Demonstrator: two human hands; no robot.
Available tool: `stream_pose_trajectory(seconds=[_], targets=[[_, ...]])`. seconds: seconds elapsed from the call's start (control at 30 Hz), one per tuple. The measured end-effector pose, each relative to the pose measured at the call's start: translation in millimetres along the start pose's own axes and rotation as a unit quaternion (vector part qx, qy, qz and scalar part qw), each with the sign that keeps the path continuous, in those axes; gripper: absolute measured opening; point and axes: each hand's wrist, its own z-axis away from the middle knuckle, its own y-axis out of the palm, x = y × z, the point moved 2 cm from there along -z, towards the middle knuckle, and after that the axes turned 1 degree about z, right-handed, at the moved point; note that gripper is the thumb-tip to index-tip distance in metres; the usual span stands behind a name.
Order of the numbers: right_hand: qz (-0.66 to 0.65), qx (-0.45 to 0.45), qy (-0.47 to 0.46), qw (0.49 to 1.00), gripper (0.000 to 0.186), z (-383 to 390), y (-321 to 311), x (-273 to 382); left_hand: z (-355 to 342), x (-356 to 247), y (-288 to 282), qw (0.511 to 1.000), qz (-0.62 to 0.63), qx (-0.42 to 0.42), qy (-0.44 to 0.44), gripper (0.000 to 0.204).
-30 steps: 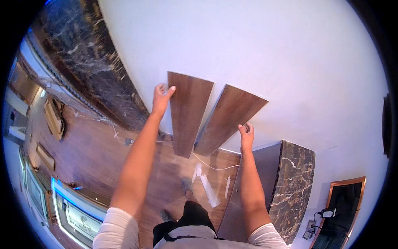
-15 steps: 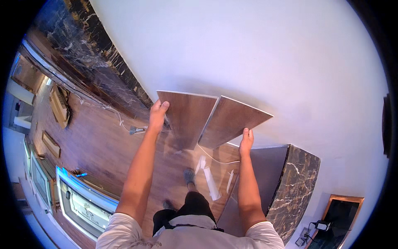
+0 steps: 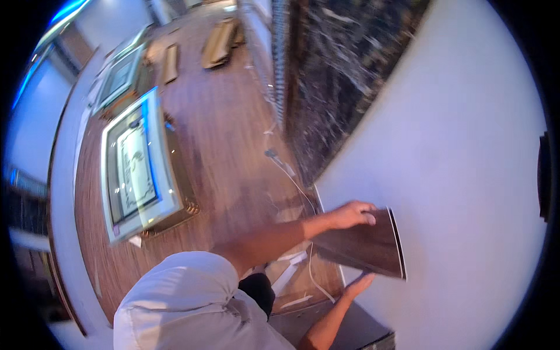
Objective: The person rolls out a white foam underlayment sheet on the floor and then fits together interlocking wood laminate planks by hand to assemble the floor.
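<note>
White wall (image 3: 478, 175) takes your frame's R side; wood floor (image 3: 219, 128), upper L to lower ctr. Dark marble panel (image 3: 344, 64) upper ctr, glass-top table (image 3: 166, 175) L. Your brown boards (image 3: 364, 245) sit lower R of ctr, nr wall. Your L hand (image 3: 350, 216) pinches their top edge; R hand (image 3: 358, 284) by bottom edge, fingers together, can't tell if gripping.

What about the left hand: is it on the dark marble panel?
No, the left hand is at one edge of the brown wood-grain plank, apart from the dark marble panel.
</note>
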Motion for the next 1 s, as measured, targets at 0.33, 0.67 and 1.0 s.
stream_pose_trajectory(seconds=[0.33, 0.67, 1.0], targets=[[0.019, -0.005, -0.076, 0.997, 0.058, 63, 23, 98, 96, -16, -7, 0.992, -0.046, -0.080, 0.085, 0.043], [-0.034, 0.132, -0.211, 0.968, 0.053, 162, 30, 187, 289, -160, -48, 0.937, 0.001, -0.290, 0.195, 0.037], [-0.255, 0.283, -0.358, 0.852, 0.039, 448, 114, 281, 631, -241, -68, 0.763, -0.157, -0.493, 0.387, 0.029]])
